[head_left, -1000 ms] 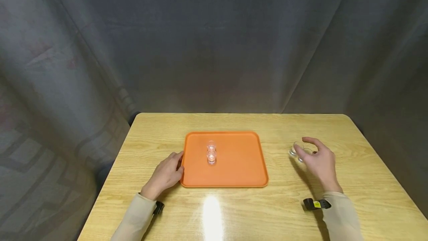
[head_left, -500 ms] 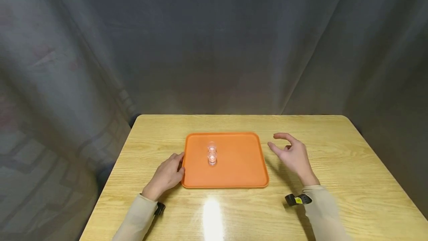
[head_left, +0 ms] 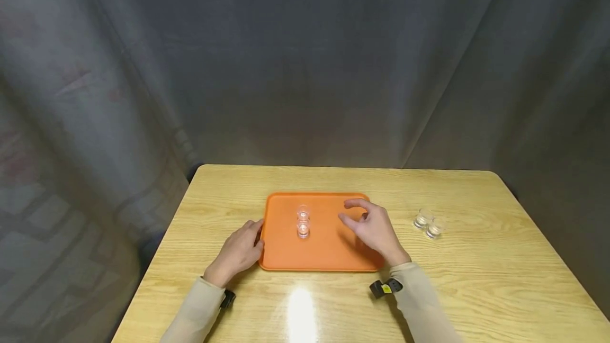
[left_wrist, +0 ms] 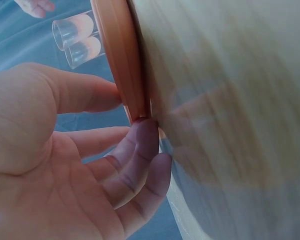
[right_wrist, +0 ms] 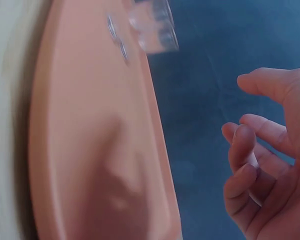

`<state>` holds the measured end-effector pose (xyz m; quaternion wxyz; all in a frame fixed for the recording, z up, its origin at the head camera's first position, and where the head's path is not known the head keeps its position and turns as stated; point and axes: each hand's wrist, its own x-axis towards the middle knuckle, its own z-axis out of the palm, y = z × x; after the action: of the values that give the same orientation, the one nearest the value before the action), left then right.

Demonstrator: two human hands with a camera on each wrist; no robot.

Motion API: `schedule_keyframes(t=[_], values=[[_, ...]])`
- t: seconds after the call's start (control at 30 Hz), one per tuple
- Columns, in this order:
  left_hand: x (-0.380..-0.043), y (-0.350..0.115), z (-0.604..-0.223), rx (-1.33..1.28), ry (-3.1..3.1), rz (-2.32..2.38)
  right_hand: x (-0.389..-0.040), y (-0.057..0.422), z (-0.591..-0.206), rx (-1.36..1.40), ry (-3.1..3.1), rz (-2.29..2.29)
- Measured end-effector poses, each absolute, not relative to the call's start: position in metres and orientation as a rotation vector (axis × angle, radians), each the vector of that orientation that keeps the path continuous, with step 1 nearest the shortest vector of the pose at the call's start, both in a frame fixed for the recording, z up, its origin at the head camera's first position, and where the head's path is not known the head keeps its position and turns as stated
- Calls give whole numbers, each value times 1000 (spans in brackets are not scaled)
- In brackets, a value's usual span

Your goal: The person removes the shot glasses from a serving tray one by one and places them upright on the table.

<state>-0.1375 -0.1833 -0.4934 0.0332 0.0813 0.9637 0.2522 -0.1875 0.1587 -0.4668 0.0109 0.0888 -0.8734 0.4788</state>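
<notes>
An orange tray [head_left: 329,253] lies on the wooden table. Two small clear glasses [head_left: 303,231] stand close together on its left half, one behind the other. At the tray's left edge my left hand [head_left: 238,247] grips the rim; the left wrist view shows the thumb [left_wrist: 102,96] against the rim and curled fingers at the tray's outer edge. Over the right side of the tray hovers my right hand [head_left: 378,229], thumb and index finger spread apart, the other fingers loosely bent. Nothing is in it, and the glasses [right_wrist: 157,37] are apart from it in the right wrist view.
Two more clear glasses [head_left: 428,224] stand side by side on the table [head_left: 495,258], to the right of the tray. Dark grey curtains [head_left: 305,68] hang behind and at both sides of the table.
My right hand has moved left, from beside the two glasses at the right to above the tray, with nothing in it. Those glasses are now uncovered. The left hand stays at the tray's edge.
</notes>
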Motion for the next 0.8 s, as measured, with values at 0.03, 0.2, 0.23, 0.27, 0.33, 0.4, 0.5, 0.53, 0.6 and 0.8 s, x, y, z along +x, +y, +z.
schedule_keyframes(t=[0.03, 0.2, 0.23, 0.27, 0.33, 0.4, 0.5, 0.53, 0.6, 0.8], values=[[-138, -184, -493, 252, 2968, 774, -188, 154, -468, 291, -2728, 1497], [-138, -184, -492, 258, 2976, 763, -187, 131, -472, 374, -2738, 1505], [-138, -184, -492, 258, 2976, 766, -186, 127, -473, 386, -2750, 1498], [-138, -184, -491, 258, 2976, 768, -186, 123, -474, 398, -2759, 1493], [-138, -184, -491, 257, 2974, 777, -185, 115, -477, 419, -2771, 1489], [-138, -184, -491, 255, 2968, 788, -185, 108, -480, 431, -2781, 1490], [-138, -183, -491, 256, 2959, 791, -184, 98, -484, 459, -2772, 1492], [-138, -183, -491, 258, 2957, 790, -184, 95, -486, 463, -2772, 1492], [-138, -182, -492, 257, 2956, 785, -183, 90, -488, 464, -2775, 1498], [-138, -181, -491, 242, 2953, 781, -183, 81, -493, 431, -2802, 1485]])
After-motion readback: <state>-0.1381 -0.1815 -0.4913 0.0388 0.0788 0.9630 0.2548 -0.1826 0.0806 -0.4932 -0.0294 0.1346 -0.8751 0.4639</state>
